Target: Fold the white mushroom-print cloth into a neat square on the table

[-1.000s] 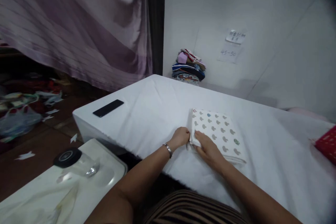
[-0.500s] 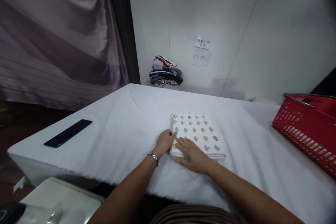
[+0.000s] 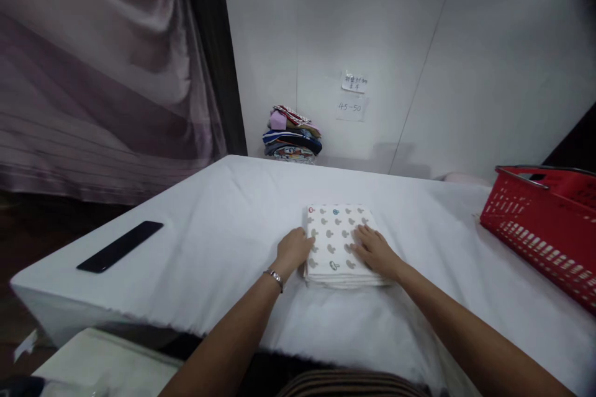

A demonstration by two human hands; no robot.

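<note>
A folded white cloth [image 3: 333, 232], printed with grey mushroom-like shapes and a few coloured ones, lies in several layers on the white-covered table [image 3: 223, 211]. My left hand [image 3: 295, 249], with a metal band at the wrist, is closed at the cloth's left edge; its thumb lies on the top layer and the other fingertips are hidden. On the right part of the cloth my right hand [image 3: 377, 253] rests flat, fingers stretched out and slightly apart.
A black flat slab [image 3: 120, 247] lies at the table's left. The red basket [image 3: 540, 223] stands at the right edge. Folded clothes [image 3: 292, 136] are piled by the back wall, below paper notes [image 3: 351, 108]. A pale surface [image 3: 102, 366] sits lower left.
My right hand has slid rightward across the cloth, from its lower left to its right side. The left hand stays at the left edge. The view has shifted slightly.
</note>
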